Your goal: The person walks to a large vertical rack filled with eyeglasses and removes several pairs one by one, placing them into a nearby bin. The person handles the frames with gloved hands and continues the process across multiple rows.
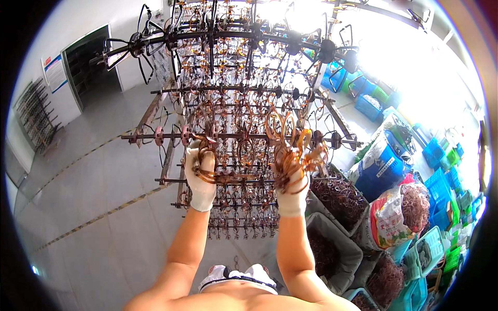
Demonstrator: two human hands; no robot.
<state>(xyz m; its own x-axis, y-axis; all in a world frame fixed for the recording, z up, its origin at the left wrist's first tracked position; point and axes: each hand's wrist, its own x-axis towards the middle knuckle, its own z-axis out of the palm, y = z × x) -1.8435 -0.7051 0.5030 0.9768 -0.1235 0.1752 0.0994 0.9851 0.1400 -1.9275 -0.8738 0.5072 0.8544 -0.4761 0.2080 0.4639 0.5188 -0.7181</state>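
Note:
My left hand [201, 179], in a white glove, is closed around a few glossy brown looped pieces [208, 176], just below a black horizontal rod [228, 137]. To its right, my right hand [291, 199], gloved the same way, grips a thick bunch of amber-brown looped pieces [294, 160] that covers most of its fingers. The bunch rises up to the rod and overlaps it. Similar looped pieces [248, 150] hang on the rod between my hands. What kind of article the loops are, I cannot make out.
A tall rack of stacked rods with black wire holders [211, 34] fills the middle. On the right are grey tubs of brown pieces [332, 254], a printed sack [390, 215], a blue barrel [381, 166] and blue baskets [438, 192]. A doorway [93, 67] stands far left.

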